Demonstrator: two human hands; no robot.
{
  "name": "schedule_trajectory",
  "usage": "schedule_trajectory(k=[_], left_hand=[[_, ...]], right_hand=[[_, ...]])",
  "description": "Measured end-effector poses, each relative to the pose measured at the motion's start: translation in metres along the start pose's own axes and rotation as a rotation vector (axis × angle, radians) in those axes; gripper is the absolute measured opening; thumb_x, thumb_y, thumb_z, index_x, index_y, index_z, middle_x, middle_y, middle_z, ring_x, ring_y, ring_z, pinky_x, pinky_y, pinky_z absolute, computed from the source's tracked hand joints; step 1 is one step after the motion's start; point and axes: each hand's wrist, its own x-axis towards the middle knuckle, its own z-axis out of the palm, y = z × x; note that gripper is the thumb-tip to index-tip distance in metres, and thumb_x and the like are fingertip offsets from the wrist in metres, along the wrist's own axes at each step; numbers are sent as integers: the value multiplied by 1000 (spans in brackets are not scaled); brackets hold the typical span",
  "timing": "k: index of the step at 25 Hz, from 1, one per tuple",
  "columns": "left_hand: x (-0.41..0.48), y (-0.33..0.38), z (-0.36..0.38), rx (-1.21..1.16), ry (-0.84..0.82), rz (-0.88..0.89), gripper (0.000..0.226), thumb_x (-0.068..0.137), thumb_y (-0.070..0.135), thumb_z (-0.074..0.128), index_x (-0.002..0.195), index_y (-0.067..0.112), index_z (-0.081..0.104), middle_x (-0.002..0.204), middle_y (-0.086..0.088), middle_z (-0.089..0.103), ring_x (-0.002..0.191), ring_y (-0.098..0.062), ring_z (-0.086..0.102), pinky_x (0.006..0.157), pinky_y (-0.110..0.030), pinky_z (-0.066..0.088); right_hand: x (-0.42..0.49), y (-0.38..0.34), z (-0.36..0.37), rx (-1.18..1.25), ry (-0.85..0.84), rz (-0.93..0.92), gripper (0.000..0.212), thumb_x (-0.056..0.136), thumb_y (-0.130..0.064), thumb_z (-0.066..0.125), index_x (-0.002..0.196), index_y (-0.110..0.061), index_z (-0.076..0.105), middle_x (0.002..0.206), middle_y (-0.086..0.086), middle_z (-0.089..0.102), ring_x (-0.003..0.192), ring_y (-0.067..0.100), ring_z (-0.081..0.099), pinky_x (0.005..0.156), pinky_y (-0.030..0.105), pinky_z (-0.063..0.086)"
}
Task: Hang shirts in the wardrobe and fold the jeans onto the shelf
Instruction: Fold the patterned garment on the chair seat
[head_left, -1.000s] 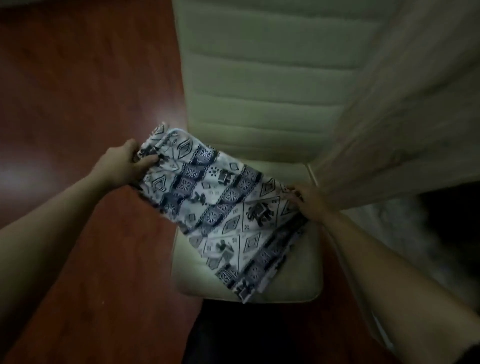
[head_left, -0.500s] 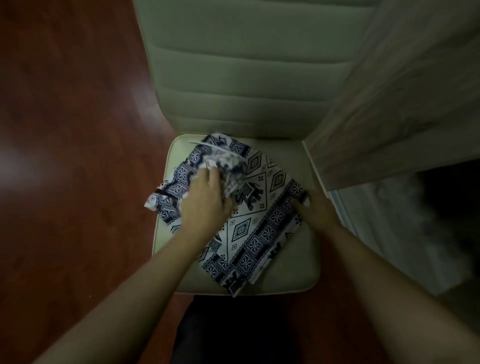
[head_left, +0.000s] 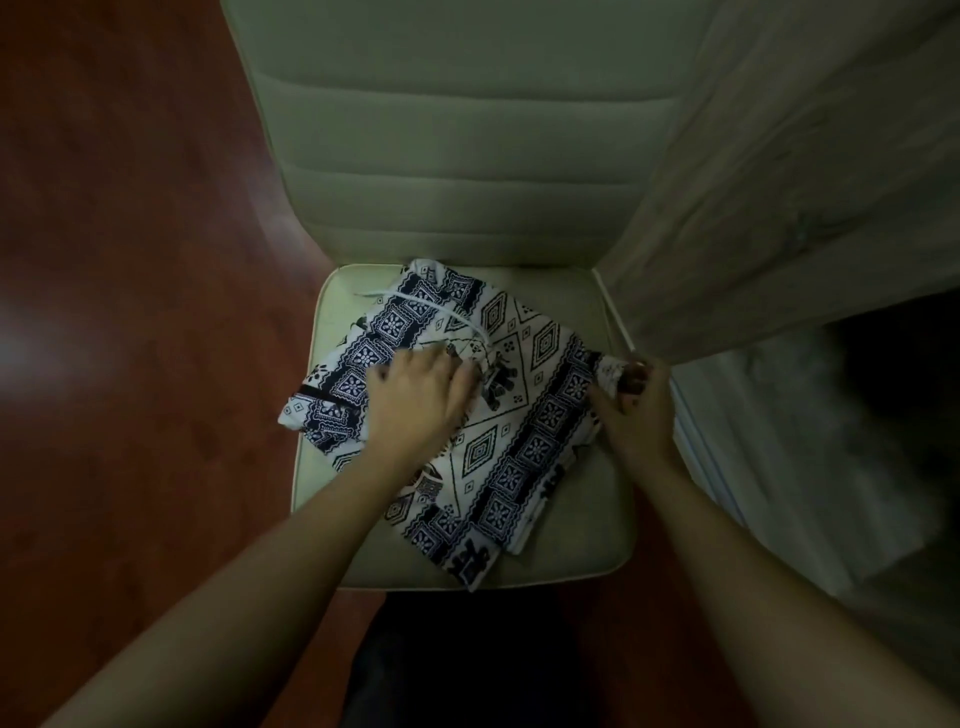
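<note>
Wide shot from above: dark red-brown wooden floor (head_left: 130, 312) on the left, and in the middle a cream padded chair (head_left: 457, 156), its ribbed back rising toward the top of the view. A pale wood-grain panel (head_left: 779, 208) cuts in from the right, quite possibly the wardrobe door, though there's not enough of it in view to be sure.

Down on the chair seat (head_left: 587, 519) lies the patterned garment (head_left: 519, 447), white with dark blue geometric bands. It is laid flat and doubled over, set at an angle, with one corner hanging off the seat's left edge. No denim here, but this reads as the folding half of the job, and it's mid-fold.

Left hand (head_left: 415, 400) is down flat on the cloth near its middle, fingers spread, pressing and not gripping. Right hand (head_left: 631, 410) is at the garment's right-hand corner, fingers and thumb pinching the fabric edge just beside the panel.

A thin white drawstring (head_left: 441, 306) loops loose across the upper part of the cloth.

What's next, by my read: smooth the layers, tuck that cord in so it doesn't trail, then bring one end over for another fold. The bundle needs to be compact and square before it's lifted, or it will slump open on the way to the shelf.
</note>
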Motion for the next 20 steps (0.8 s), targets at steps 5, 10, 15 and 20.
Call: schedule_trajectory(k=[5, 10, 15, 20], left_hand=[[44, -71, -36, -19, -67, -362, 65, 88, 47, 54, 137, 9, 37, 138, -18, 42, 124, -34, 41, 105, -49, 32], [49, -74, -34, -240, -315, -261, 62, 77, 32, 74, 125, 3, 48, 115, -20, 60, 97, -33, 59, 84, -37, 46], [57, -32, -54, 188, 200, 225, 31, 83, 15, 67, 111, 4, 57, 99, -17, 58, 85, -34, 57, 59, -37, 44], [8, -12, -19, 261, 465, 691, 42, 70, 7, 74, 107, 9, 54, 75, -10, 56, 60, -23, 51, 45, -27, 35]], right_hand=[[-12, 15, 8, -981, -239, -594, 49, 95, -21, 48, 141, -8, 37, 150, 15, 33, 138, 32, 31, 115, 44, 15], [-31, 31, 18, -1209, -696, -351, 59, 101, -43, 15, 149, -20, -10, 156, 1, -20, 143, 18, -20, 115, 37, -9], [-40, 4, 19, -736, -701, -121, 65, 94, -59, 15, 149, -25, 16, 158, -2, 11, 145, 18, 14, 117, 36, 12], [-33, -35, 18, 295, -484, 496, 82, 86, -67, -6, 137, -24, 42, 138, 13, 49, 129, 30, 44, 111, 48, 28]])
